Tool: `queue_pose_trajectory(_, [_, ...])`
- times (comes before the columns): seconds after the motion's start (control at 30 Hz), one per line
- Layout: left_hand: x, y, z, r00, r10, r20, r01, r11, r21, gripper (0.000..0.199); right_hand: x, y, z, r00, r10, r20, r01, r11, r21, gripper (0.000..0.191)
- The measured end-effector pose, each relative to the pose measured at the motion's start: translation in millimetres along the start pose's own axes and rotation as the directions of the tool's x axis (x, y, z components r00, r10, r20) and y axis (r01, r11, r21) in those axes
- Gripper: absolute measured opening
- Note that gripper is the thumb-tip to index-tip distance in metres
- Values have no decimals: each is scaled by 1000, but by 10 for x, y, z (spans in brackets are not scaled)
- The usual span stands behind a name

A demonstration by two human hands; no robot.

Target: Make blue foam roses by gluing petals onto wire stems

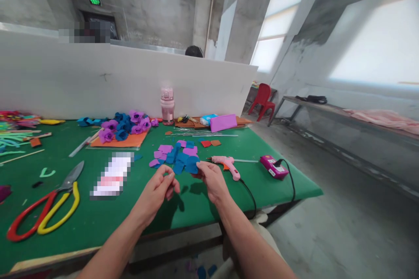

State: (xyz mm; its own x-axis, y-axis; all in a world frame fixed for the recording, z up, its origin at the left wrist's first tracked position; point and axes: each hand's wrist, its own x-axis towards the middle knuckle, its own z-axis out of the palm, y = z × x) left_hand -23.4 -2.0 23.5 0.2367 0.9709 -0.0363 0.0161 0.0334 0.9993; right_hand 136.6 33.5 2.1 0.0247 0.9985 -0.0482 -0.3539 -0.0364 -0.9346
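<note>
Between the thumb and fingers of my right hand [212,179] is a blue petal-shaped piece [191,165], seemingly crepe paper. My left hand [162,184] is closed beside it, thumb and forefinger pressed together; whatever they pinch is too small or hidden to make out. Just beyond both hands, more blue pieces [176,151] and purple pieces [165,149] lie loosely on the green table [137,209]. To the right of my right hand rests a pink glue gun [225,163] with a clear glue stick in its back.
Large scissors [60,202] with red and yellow handles lie at left, near a blurred-out pale rectangle [113,174]. Purple and blue paper flowers [126,125] sit farther back. A pink bottle [167,107] stands by the white partition [131,78]. At right is a magenta power box [274,167] with a cord.
</note>
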Motion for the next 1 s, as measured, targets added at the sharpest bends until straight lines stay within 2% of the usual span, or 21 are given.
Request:
queue_pose_trajectory(0.17, [7,-45,15,1000,-20,14,20,998,-57,23,-19,-5,22,999,-38,12,39,997,-65,23])
queue_pose_trajectory(0.33, [51,-107,-10,996,36,-86,-25,992,125,21,-32,-22,32,999,-47,21,49,996,-72,22])
queue_pose_trajectory(0.43, [66,-119,-5,995,32,-92,-18,988,150,22,-27,-19,37,999,-47,19,48,998,-43,23])
queue_pose_trajectory(0.73, [56,-126,78,998,27,-55,-22,996,90,23,-29,-25,60,999,-43,32,43,999,0,22])
queue_pose_trajectory(1.0, [73,-182,68,999,12,-48,-10,1000,29,22,-64,-30,81,998,-34,57,31,999,38,20])
